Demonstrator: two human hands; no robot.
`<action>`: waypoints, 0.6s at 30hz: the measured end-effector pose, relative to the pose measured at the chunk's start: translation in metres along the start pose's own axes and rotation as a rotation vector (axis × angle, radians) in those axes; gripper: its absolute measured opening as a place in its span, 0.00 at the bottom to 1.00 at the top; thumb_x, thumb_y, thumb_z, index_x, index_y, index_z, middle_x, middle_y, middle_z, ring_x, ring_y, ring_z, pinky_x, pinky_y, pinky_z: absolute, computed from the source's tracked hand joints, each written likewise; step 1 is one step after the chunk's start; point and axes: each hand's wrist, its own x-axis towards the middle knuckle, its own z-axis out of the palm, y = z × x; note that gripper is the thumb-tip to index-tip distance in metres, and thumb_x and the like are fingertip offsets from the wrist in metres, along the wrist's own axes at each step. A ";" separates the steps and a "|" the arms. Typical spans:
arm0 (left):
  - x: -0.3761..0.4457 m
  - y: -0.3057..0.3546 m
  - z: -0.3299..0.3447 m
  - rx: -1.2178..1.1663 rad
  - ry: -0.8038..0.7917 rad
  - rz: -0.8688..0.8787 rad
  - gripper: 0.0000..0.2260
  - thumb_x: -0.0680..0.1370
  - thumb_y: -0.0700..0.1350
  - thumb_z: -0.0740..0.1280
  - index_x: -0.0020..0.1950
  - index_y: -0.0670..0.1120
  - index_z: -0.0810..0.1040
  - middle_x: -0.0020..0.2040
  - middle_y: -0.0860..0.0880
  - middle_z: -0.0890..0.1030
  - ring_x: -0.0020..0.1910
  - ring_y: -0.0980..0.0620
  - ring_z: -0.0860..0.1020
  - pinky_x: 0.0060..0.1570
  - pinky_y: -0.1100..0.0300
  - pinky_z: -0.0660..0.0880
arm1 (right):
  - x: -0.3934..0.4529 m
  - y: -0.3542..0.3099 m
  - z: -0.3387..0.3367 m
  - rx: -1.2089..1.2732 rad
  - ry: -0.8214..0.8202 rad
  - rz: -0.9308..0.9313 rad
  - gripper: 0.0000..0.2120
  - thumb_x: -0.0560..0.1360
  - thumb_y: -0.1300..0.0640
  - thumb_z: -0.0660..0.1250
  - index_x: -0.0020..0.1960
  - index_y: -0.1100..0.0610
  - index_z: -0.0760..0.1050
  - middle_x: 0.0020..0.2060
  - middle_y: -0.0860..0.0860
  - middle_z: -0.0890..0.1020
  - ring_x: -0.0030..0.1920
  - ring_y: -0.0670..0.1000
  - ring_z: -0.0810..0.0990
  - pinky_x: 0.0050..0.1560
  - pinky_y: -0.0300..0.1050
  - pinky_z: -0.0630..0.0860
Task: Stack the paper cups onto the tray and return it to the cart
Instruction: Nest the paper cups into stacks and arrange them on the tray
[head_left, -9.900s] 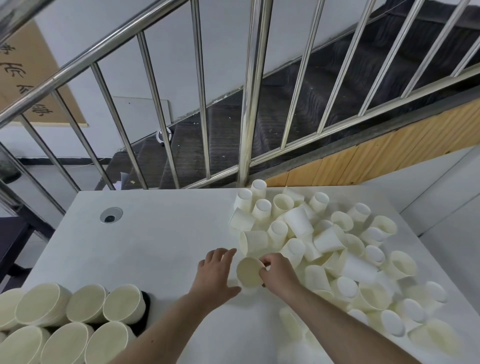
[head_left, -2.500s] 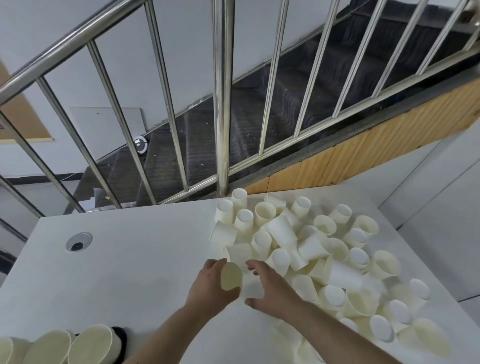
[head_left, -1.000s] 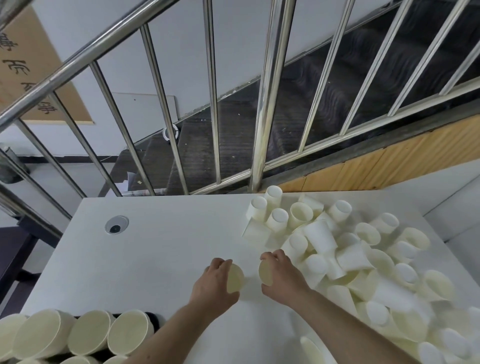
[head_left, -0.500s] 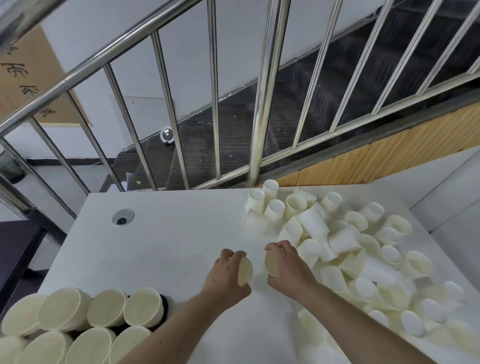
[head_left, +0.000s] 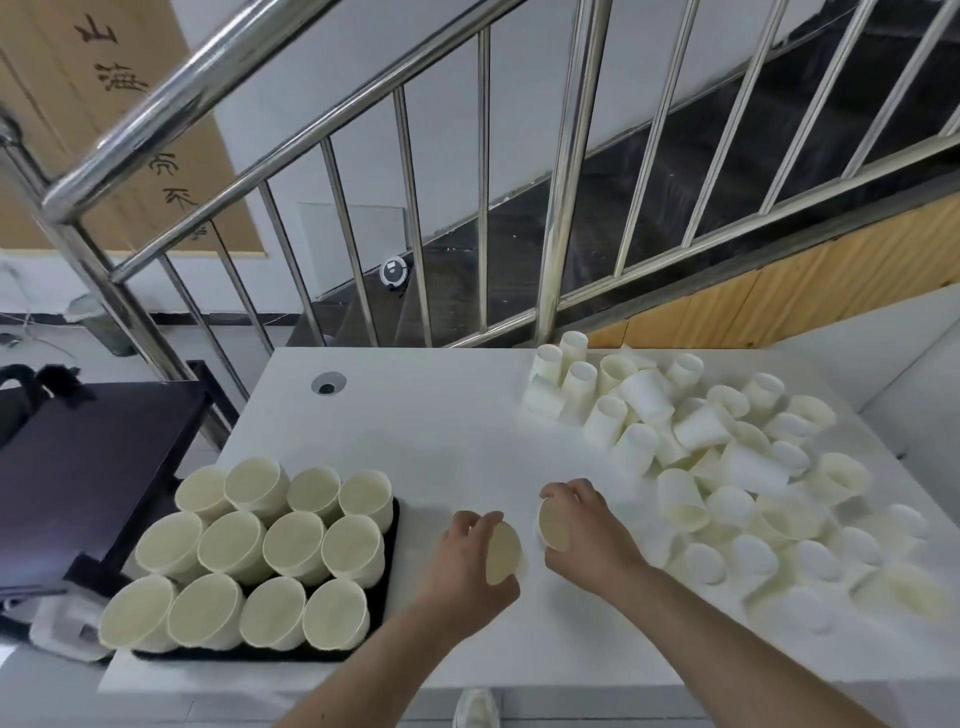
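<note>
Featherweight, thin-walled cream paper cups, one curled in left hand (head_left: 470, 561), another (head_left: 553, 524) in right hand (head_left: 587, 525), between black tray (head_left: 393, 512) and loose heap (head_left: 727, 467) on white table (head_left: 415, 431): easily crushed, best held lightly round the wall.

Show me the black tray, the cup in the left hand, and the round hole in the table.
black tray (head_left: 393, 525), head view, right edge.
cup in the left hand (head_left: 503, 554), head view, open mouth.
round hole (head_left: 328, 383), head view, centre.
</note>
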 end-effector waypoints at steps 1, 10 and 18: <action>-0.009 -0.002 -0.001 -0.014 0.002 -0.002 0.32 0.72 0.52 0.68 0.75 0.52 0.61 0.67 0.52 0.65 0.63 0.53 0.69 0.62 0.64 0.67 | -0.006 -0.004 0.003 0.004 -0.004 -0.009 0.29 0.70 0.57 0.67 0.69 0.47 0.62 0.64 0.46 0.63 0.63 0.50 0.68 0.52 0.44 0.76; -0.059 -0.030 -0.047 -0.022 0.171 -0.024 0.29 0.73 0.53 0.69 0.71 0.50 0.65 0.66 0.54 0.68 0.64 0.55 0.69 0.57 0.69 0.63 | -0.033 -0.061 0.020 0.009 -0.026 -0.067 0.29 0.70 0.57 0.67 0.69 0.47 0.62 0.64 0.46 0.63 0.64 0.50 0.67 0.52 0.45 0.76; -0.084 -0.088 -0.098 0.074 0.211 -0.020 0.29 0.73 0.55 0.68 0.72 0.52 0.64 0.67 0.55 0.67 0.66 0.54 0.65 0.58 0.64 0.66 | -0.033 -0.133 0.045 0.006 -0.067 -0.110 0.30 0.70 0.56 0.68 0.69 0.50 0.63 0.64 0.49 0.63 0.63 0.51 0.68 0.54 0.45 0.75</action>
